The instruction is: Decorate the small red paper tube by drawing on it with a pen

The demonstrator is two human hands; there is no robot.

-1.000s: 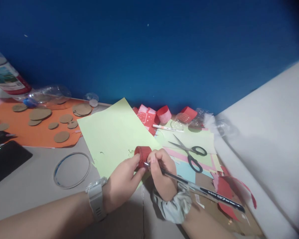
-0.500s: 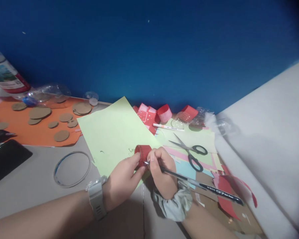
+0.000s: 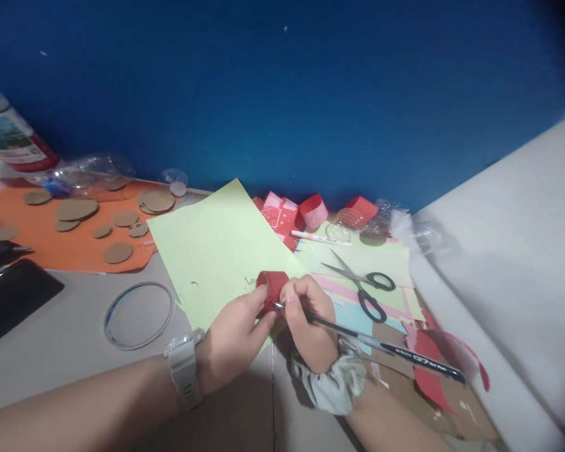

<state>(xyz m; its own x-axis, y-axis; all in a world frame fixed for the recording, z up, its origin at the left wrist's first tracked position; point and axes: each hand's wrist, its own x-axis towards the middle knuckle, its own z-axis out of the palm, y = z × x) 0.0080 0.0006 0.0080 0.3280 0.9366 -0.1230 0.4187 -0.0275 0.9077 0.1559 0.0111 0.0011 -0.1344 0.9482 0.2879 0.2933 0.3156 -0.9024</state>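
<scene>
Head view: the left hand (image 3: 235, 339) pinches a ribbed red cylinder (image 3: 275, 285) over pale green paper (image 3: 207, 245); the right hand (image 3: 314, 339) pinches a black gel pen (image 3: 395, 351), its tip at the cylinder's edge.

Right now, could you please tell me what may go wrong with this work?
The pen has its tip close to the red piece, near the left hand, so a slip might mark skin. The scissors lie open beyond the right hand, so a careless reach could perhaps cause a cut.
</scene>
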